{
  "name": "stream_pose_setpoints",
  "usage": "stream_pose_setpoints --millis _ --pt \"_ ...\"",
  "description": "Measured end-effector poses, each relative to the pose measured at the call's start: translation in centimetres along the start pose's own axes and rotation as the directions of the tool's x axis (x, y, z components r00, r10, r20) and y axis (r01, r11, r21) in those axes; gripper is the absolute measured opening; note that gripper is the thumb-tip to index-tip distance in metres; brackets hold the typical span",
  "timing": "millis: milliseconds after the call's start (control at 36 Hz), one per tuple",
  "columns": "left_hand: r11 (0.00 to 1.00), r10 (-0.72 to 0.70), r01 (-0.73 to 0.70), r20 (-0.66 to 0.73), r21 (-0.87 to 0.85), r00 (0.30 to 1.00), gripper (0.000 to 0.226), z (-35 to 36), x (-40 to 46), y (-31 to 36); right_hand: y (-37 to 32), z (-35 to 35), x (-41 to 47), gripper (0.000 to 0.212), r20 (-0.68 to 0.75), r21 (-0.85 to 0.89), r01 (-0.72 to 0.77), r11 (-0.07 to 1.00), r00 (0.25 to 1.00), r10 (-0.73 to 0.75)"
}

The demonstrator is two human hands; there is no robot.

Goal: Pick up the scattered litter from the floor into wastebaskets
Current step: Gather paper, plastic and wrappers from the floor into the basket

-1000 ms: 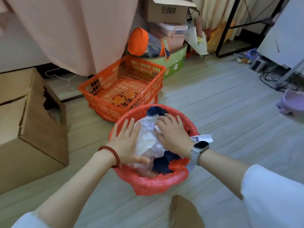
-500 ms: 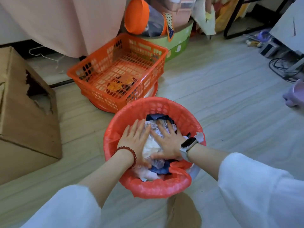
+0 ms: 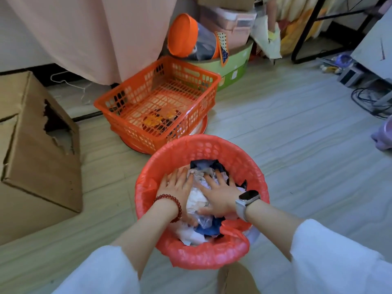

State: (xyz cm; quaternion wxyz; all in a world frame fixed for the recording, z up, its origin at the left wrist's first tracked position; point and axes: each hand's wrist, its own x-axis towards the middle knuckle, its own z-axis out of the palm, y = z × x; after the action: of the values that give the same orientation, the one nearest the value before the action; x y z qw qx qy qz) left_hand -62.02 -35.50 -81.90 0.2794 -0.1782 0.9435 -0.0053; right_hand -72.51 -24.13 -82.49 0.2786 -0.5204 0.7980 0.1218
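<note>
I have both hands down in the red bin (image 3: 250, 166), pushing on the litter (image 3: 197, 200) of white paper and blue scraps that fills it. My left hand (image 3: 177, 186) lies flat with its fingers straight and close together. My right hand (image 3: 220, 196) lies flat too, with its fingers spread wide. Neither hand grabs anything; they just press.

I think the job now is to squash the pile low so more can fit. To do it well I should push straight down, slow and even, so the bin does not tip. I should stay off the thin red bag (image 3: 235, 232), which sags at the near rim and could tear or slip in.

An orange basket (image 3: 131, 98) sits just behind the bin, almost touching it. A torn box (image 3: 40, 158) stands to the left. Cables (image 3: 364, 98) lie far off to the right. Nothing blocks my hands
</note>
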Motion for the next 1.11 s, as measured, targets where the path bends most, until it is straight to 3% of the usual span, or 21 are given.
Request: stream_pose_setpoints --millis 139,250,361,500,583,694,833,944,1111 --pt "0.989 0.049 -0.053 -0.029 -0.137 0.998 0.115 -2.4 -2.5 -0.9 0.2 -4.2 -3.9 0.063 0.001 0.158 0.04 0.987 0.999 -0.041" --pt "0.919 0.057 -0.13 -0.201 -0.371 0.978 0.069 -5.1 -4.4 -0.8 0.7 -6.4 -7.0 0.044 -0.339 0.287 0.22 0.932 0.934 -0.116" --pt "0.821 -0.038 -0.254 -0.493 -0.511 0.869 0.039 -8.0 -5.3 1.3 2.7 -7.7 -10.2 0.03 -0.532 0.418 0.257 0.871 0.847 0.005" --pt "0.765 0.023 -0.421 -0.633 -0.488 0.774 0.028 -12.2 -4.4 8.9 8.1 -6.8 -15.5 0.028 -0.605 0.553 0.236 0.799 0.773 0.19" --pt "0.731 0.128 -0.505 -0.634 -0.459 0.762 0.03 -14.0 -3.7 15.7 12.5 -5.0 -20.1 0.027 -0.583 0.616 0.156 0.772 0.749 0.314" --pt "0.743 0.361 -0.582 -0.533 -0.332 0.765 0.034 -14.0 -3.1 25.8 18.4 -0.2 -27.0 0.026 -0.479 0.705 -0.028 0.708 0.719 0.504" --pt "0.702 0.566 -0.654 -0.338 -0.281 0.752 0.034 -10.6 -2.9 37.9 24.5 9.5 -35.0 0.025 -0.283 0.828 -0.198 0.524 0.659 0.696" --pt "0.675 0.623 -0.654 -0.211 -0.342 0.753 0.033 -5.3 -2.7 45.6 27.0 18.9 -40.5 0.024 -0.121 0.896 -0.284 0.34 0.581 0.805" --pt "0.757 0.572 -0.557 -0.065 -0.341 0.817 0.046 3.0 -1.1 52.0 27.9 32.7 -45.7 0.024 0.085 0.91 -0.403 0.096 0.407 0.909"
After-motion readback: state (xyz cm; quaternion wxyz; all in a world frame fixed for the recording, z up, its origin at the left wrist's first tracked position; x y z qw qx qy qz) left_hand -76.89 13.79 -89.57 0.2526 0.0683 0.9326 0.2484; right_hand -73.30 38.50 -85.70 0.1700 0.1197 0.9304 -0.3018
